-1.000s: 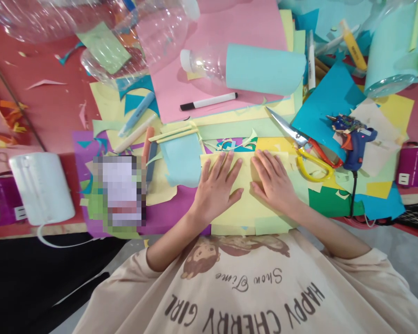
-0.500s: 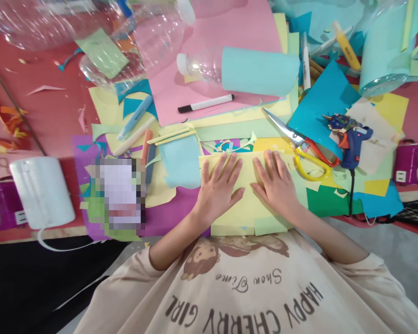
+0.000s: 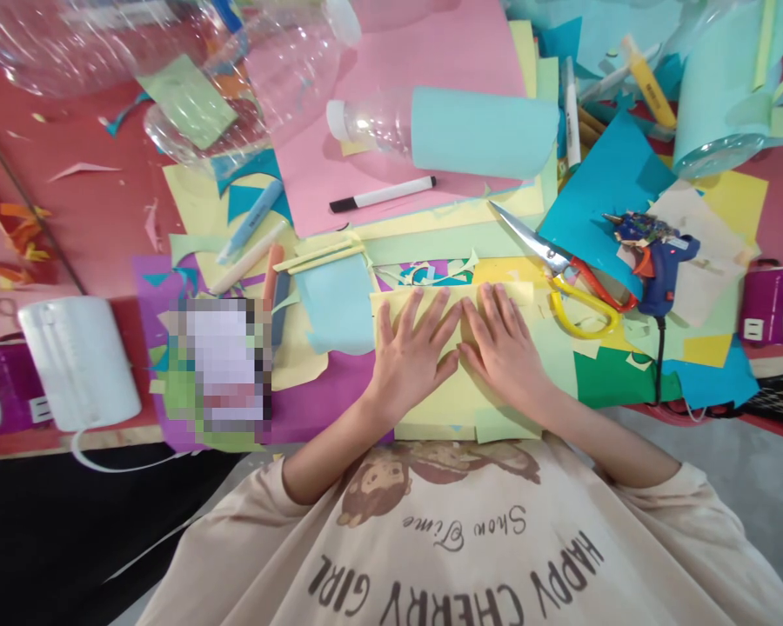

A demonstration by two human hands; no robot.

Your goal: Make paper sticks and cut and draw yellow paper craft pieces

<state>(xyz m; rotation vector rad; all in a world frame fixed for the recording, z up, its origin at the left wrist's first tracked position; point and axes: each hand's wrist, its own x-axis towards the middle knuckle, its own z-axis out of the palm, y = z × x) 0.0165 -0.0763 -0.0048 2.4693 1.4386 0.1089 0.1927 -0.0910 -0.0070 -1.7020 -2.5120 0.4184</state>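
Both palms rest on a sheet of pale yellow paper (image 3: 444,396) at the table's front edge. My left hand (image 3: 410,348) lies flat on its left half, fingers spread. On the other half is my right hand (image 3: 505,348), also flat, its fingers stretched forward and slightly apart. The fingertips of the two hands nearly meet, and I cannot tell whether they touch. Just right of my right hand lie scissors (image 3: 565,269) with red and yellow handles. Left of my left hand is a light blue piece of paper (image 3: 336,300).
A bottle wrapped in light blue paper (image 3: 483,130) lies beyond the hands, behind a black-and-white marker (image 3: 384,194). A blue glue gun (image 3: 662,269) with its cord sits at the right. Clear plastic bottles (image 3: 287,69) lie back left; a white pouch (image 3: 79,361) is at the left edge.
My right hand has slid left across the yellow paper, closer to my left hand. My left hand's index finger has spread toward the right. The other things stay where they were.
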